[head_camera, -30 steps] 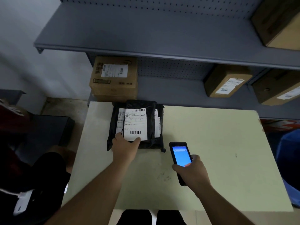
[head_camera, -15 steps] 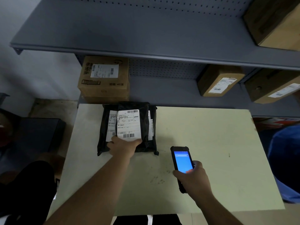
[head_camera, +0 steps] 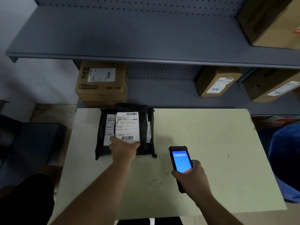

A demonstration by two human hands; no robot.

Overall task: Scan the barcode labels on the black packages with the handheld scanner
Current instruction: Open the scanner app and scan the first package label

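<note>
A stack of black packages [head_camera: 142, 127] lies at the far left of the pale table [head_camera: 203, 143]. The top package carries a white barcode label [head_camera: 127, 125], face up; labels of lower packages peek out on both sides. My left hand [head_camera: 124, 147] grips the near edge of the top package, thumb on the label's lower corner. My right hand [head_camera: 191, 177] holds the black handheld scanner [head_camera: 180, 159] above the table, right of the stack. Its blue screen faces me and its top end points away toward the shelves.
Grey metal shelves [head_camera: 146, 56] rise behind the table. Cardboard boxes with labels sit on them: one [head_camera: 101, 83] just behind the stack, two [head_camera: 217, 82] [head_camera: 272, 85] to the right, one at top right. A blue object [head_camera: 285, 159] stands off the table's right edge.
My left hand has closed on the near edge of the top package. My right hand has drifted slightly right and nearer with the scanner. The camera view has shifted.
</note>
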